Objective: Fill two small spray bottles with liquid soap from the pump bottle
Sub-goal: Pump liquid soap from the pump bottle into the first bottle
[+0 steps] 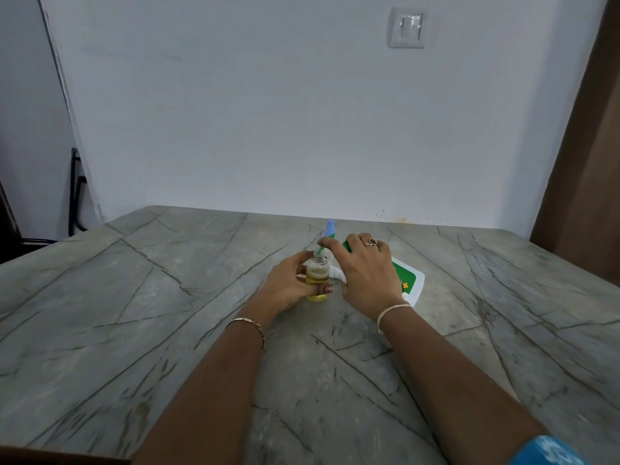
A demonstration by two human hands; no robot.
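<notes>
A small clear spray bottle [316, 275] stands uncapped on the table, more than half full of yellow liquid soap. My left hand [289, 286] grips it round the body. The white and green pump bottle [407, 280] stands just right of it, and my right hand [364, 268] rests on its pump head, fingers laid over the green nozzle, whose tip sits over the small bottle's mouth. A second small bottle with a light blue cap [329, 227] shows behind the hands, mostly hidden.
The grey marble-patterned table [167, 313] reaches back to a white wall with a light switch [406, 27]. A brown wooden panel [583, 182] stands at the right, and a dark metal frame [75, 193] at the far left.
</notes>
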